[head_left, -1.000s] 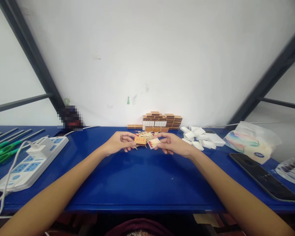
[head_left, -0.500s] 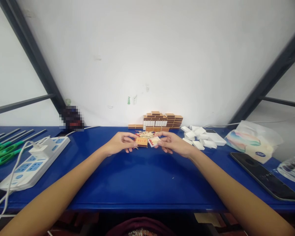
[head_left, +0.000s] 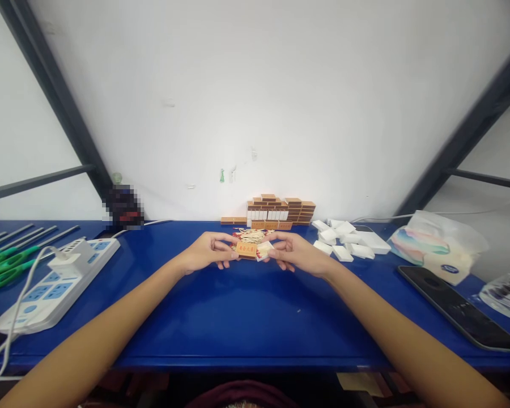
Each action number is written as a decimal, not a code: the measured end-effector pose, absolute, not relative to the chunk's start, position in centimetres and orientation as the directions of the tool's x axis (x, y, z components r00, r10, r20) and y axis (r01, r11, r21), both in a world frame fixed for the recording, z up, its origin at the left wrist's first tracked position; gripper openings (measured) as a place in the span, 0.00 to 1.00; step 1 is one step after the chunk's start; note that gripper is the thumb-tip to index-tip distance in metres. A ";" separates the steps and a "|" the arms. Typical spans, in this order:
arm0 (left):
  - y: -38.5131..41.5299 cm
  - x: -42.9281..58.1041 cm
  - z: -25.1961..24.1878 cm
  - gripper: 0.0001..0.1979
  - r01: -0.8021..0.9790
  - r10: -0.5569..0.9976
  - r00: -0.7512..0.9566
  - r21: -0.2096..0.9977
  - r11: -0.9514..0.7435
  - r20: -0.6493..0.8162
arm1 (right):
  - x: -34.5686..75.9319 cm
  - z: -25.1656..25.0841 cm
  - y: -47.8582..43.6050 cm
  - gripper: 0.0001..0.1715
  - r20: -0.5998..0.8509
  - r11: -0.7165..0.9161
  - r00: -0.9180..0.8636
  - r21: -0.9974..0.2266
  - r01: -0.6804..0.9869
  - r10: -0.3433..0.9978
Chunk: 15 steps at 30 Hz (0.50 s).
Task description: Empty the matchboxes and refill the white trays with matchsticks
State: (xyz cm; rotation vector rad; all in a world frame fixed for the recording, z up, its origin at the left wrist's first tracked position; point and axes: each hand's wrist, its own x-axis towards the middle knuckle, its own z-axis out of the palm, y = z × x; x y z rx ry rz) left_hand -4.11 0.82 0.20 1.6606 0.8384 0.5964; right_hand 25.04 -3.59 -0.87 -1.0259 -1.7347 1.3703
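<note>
My left hand point(head_left: 211, 251) grips an orange matchbox sleeve point(head_left: 246, 250) by its left side, thumb in front. From the right, my right hand point(head_left: 292, 251) pinches a small white tray point(head_left: 264, 251) with matches in it. The tray's left end meets the right end of the sleeve; whether it has entered cannot be made out. Just behind both lies a heap of loose matches point(head_left: 253, 234) on the blue table point(head_left: 238, 317).
Stacked matchboxes point(head_left: 300, 211) stand against the wall. White trays point(head_left: 343, 253) lie in a pile to the right, near a phone point(head_left: 454, 306) and a plastic bag point(head_left: 442, 246). On the left are a power strip point(head_left: 55, 292) and green-handled tools point(head_left: 8, 266).
My right hand has shifted slightly left, bringing the tray against the end of the sleeve. The tray is now more tilted, and the small gap between them has closed.
</note>
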 end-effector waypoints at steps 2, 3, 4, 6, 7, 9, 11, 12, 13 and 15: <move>0.7 -4.0 0.1 0.34 0.208 0.786 0.618 0.971 -0.118 -0.037 | 24.6 -1.0 -3.7 0.32 0.060 0.135 -0.413 -0.979 0.153 0.909; 0.6 -3.9 0.0 0.34 0.200 0.792 0.610 0.973 -0.112 -0.034 | 24.4 -1.1 -3.7 0.33 0.071 0.137 -0.386 -0.980 0.146 0.920; 0.5 -3.8 0.0 0.34 0.193 0.801 0.598 0.976 -0.102 -0.035 | 24.2 -1.2 -3.7 0.33 0.081 0.138 -0.354 -0.981 0.137 0.932; 0.3 -3.6 0.1 0.34 0.179 0.818 0.574 0.981 -0.072 -0.045 | 23.9 -1.3 -3.7 0.35 0.100 0.139 -0.287 -0.983 0.120 0.953; 0.2 -3.5 0.1 0.34 0.177 0.823 0.565 0.982 -0.059 -0.052 | 23.7 -1.3 -3.8 0.36 0.109 0.141 -0.255 -0.984 0.111 0.961; 0.1 -3.4 0.3 0.34 0.179 0.835 0.547 0.983 -0.045 -0.062 | 23.2 -1.2 -3.9 0.36 0.123 0.145 -0.198 -0.985 0.097 0.972; 0.1 -3.4 0.3 0.34 0.180 0.845 0.531 0.983 -0.046 -0.057 | 22.9 -1.1 -4.1 0.36 0.136 0.151 -0.161 -0.985 0.088 0.977; 0.1 -3.4 0.3 0.34 0.176 0.848 0.528 0.983 -0.049 -0.052 | 22.7 -1.0 -4.2 0.36 0.139 0.153 -0.151 -0.985 0.084 0.979; 0.2 -3.4 0.3 0.34 0.171 0.848 0.528 0.984 -0.051 -0.048 | 22.6 -1.0 -4.3 0.36 0.141 0.154 -0.145 -0.985 0.080 0.979; 0.3 -3.5 0.2 0.33 0.160 0.843 0.536 0.986 -0.051 -0.044 | 22.4 -0.9 -4.5 0.36 0.139 0.150 -0.140 -0.986 0.073 0.980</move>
